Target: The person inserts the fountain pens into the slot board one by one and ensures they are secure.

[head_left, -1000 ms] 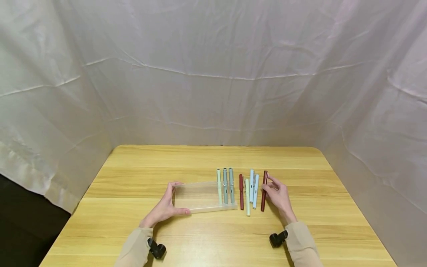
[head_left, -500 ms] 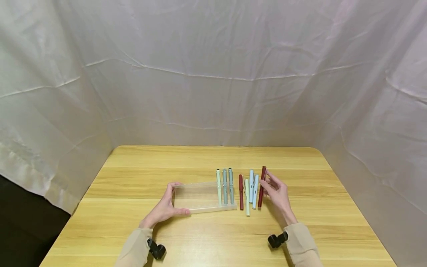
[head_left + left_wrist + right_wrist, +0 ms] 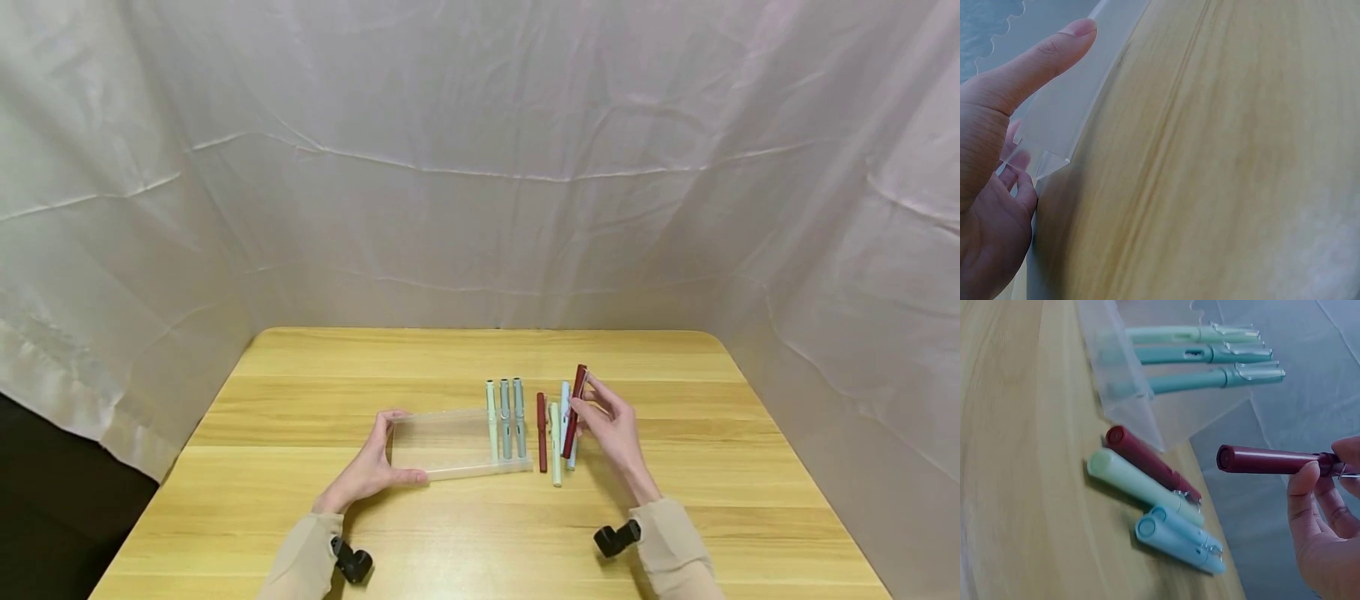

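Observation:
My left hand (image 3: 378,454) grips the left end of a clear plastic pen holder (image 3: 442,472), thumb along its front wall and fingers behind. In the left wrist view the notched edge of the holder (image 3: 1063,115) shows beside the thumb. Three capped pens rest side by side in the holder's right end: a pale green pen (image 3: 492,421) and two grey-teal pens (image 3: 1191,381). My right hand (image 3: 615,425) pinches a dark red pen (image 3: 1266,460) between thumb and fingers, raised above the table and slightly tilted. It passes over two light blue pens (image 3: 1175,540).
Between holder and right hand lie another dark red pen (image 3: 542,433) and a pale green pen (image 3: 556,446) on the wooden table (image 3: 480,533). Whitish cloth (image 3: 480,233) hangs behind the table and along its sides.
My right hand has lifted the dark red pen and carried it left, over the light blue pens, tilting it a little. My left hand and the holder have stayed in place.

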`<state>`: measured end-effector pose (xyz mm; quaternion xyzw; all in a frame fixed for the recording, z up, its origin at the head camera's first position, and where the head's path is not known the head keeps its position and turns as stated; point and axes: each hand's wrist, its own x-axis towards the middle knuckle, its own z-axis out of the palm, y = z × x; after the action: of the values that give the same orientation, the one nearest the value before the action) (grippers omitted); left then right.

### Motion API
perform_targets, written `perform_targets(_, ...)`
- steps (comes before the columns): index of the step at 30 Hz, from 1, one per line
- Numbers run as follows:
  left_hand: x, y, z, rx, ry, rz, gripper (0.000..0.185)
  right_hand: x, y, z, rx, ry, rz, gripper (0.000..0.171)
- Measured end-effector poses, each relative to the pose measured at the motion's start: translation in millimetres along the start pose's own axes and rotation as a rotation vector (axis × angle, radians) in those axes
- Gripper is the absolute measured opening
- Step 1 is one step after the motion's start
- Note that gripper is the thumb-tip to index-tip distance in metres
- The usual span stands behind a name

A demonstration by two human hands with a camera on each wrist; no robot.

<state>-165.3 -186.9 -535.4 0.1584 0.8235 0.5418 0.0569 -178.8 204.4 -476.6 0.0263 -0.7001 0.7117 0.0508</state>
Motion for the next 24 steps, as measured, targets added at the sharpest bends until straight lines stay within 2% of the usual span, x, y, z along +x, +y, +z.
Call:
perform_targets(5, -0.1, 0.0, 0.7, -0.001, -0.001, 0.002, 0.103, -0.1, -0.9, 8.5, 0.041, -0.033, -0.04, 0.062)
perform_targets(14, 0.2, -0.6, 1.4, 0.002, 0.0, -0.012, 0.103, -2.9, -3.9, 23.9, 0.071, -0.058, -0.044, 0.058)
perform_targets(24, 0.5, -0.1, 2.6, 0.005, 0.003, -0.001, 0.1, -3.7, -2.6, 37.3, 0.064, -0.101, -0.065, 0.06)
